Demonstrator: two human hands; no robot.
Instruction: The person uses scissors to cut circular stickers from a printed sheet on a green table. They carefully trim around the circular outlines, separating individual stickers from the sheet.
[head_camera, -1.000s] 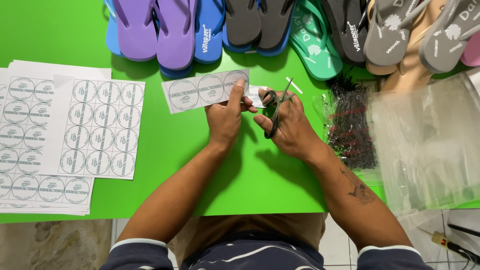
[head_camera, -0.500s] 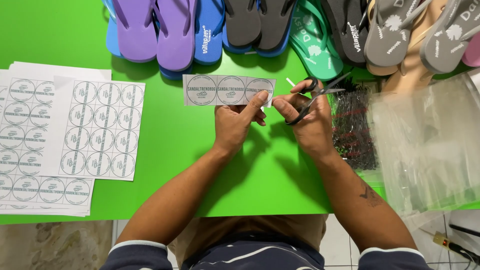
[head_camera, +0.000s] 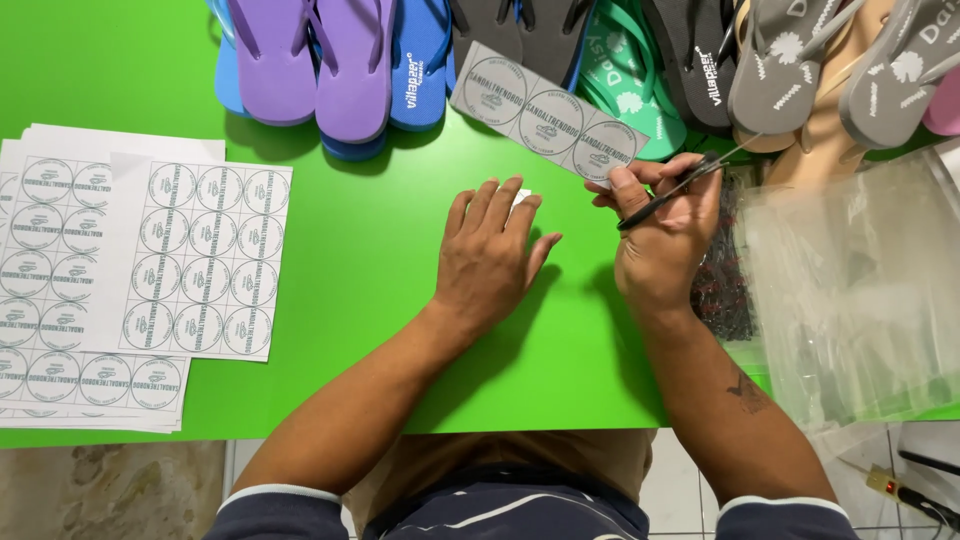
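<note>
Green table holds all. Left hand lies flat near table's front edge, fingers together, covering small white paper bit. Right hand just beside it, fingers clamped on black scissors and strip of three round labels. Strip reaches back toward flip-flops at far edge
</note>
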